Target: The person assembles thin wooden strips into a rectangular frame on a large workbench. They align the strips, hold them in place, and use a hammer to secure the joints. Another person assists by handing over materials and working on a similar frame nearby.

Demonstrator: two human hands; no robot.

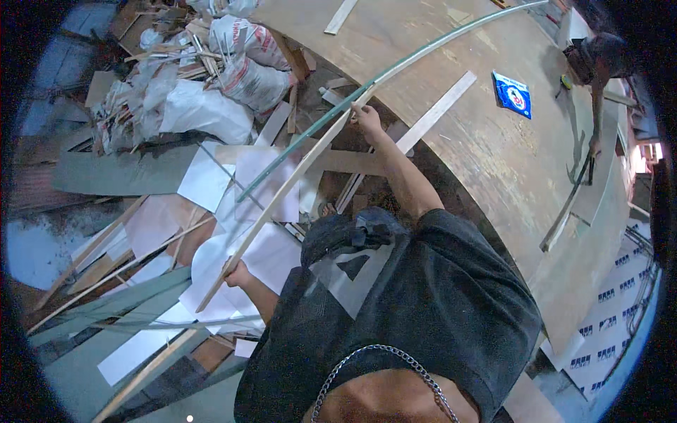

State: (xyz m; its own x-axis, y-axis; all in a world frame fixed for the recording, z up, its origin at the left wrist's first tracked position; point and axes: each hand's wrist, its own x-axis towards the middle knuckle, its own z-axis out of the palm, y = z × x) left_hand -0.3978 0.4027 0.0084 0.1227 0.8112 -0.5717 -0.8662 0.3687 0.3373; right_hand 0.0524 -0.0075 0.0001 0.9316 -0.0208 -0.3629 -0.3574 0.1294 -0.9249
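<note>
I hold a long thin wooden strip [282, 194] slanting from lower left to upper right. My left hand [237, 273] grips it near its lower end. My right hand [368, 117] grips its upper end at the edge of a large plywood sheet [493, 155]. A long green-edged strip [395, 67] runs from just beside my right hand up along the plywood to the far right. Below the wooden strip lie white and pale laminate sheets [261, 247] on the floor.
White sacks and offcuts [211, 92] are piled at upper left. Loose slats and green boards [120, 310] litter the floor at left. A blue packet [513, 94] lies on the plywood. Another person [599, 63] bends over its far right edge with a slat [564, 211].
</note>
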